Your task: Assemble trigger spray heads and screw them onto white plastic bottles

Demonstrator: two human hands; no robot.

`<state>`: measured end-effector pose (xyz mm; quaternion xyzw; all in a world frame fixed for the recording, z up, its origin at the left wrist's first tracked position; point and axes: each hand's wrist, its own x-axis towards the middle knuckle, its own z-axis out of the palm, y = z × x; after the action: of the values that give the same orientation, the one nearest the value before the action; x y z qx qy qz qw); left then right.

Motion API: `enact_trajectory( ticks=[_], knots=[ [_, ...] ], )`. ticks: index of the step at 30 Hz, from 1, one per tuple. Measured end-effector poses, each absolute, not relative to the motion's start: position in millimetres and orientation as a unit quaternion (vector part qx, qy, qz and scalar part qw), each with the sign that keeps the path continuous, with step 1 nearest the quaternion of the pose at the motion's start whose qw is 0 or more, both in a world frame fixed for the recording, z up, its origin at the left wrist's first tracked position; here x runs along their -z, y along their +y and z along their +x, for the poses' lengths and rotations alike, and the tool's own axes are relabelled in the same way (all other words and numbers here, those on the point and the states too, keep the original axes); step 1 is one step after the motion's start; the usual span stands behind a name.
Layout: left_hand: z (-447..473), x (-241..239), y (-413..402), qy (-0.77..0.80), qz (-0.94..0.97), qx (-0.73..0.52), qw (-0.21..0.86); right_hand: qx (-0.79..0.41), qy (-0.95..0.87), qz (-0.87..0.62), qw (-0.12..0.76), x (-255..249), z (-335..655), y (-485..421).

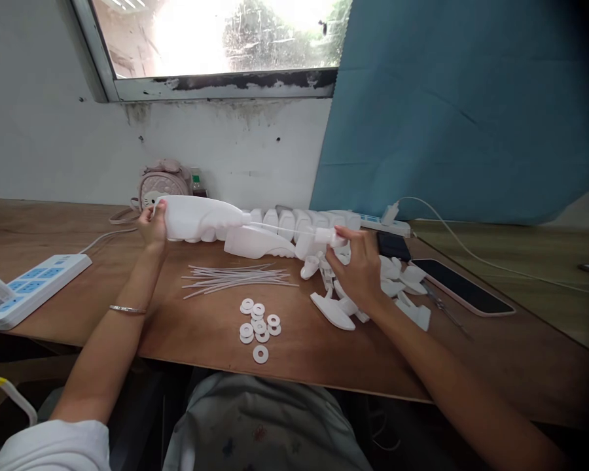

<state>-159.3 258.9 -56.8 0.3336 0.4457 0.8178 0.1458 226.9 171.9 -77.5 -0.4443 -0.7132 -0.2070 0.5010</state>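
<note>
My left hand (153, 227) is closed around the base end of a white plastic bottle (196, 219), held on its side above the table with its neck pointing right. My right hand (357, 267) pinches a white spray head (326, 237) by its collar area. A thin white tube (285, 227) runs from this head towards the bottle's neck; whether its tip is inside I cannot tell. Below lie a bundle of loose thin tubes (238, 280) and several white ring washers (260, 354). White trigger parts (334, 310) are heaped under my right hand, which partly hides them.
Several more white bottles (285, 222) lie behind, one bottle (255, 243) in front of them. A phone (464, 288), a thin metal tool (444, 307) and a black object (393, 246) sit right. A power strip (53, 271) is left; a pink bag (164, 183) stands by the wall.
</note>
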Motion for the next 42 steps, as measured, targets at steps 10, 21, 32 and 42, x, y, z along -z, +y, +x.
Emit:
enact_trajectory(
  ticks=[10, 21, 32, 42],
  knots=[
    [-68, 65, 228, 0.421, 0.425, -0.764, 0.241, -0.048, -0.707, -0.423, 0.564, 91, 209, 161],
    [-63, 77, 221, 0.411, 0.433, -0.769, 0.230, -0.114, -0.688, -0.391, 0.601, 96, 197, 154],
    [-60, 77, 217, 0.413, 0.448, -0.768, 0.199, -0.091, -0.711, -0.395, 0.575, 87, 199, 148],
    [-59, 73, 210, 0.387, 0.506, -0.766, 0.087, -0.393, -0.581, -0.443, 0.558, 92, 197, 156]
  ],
)
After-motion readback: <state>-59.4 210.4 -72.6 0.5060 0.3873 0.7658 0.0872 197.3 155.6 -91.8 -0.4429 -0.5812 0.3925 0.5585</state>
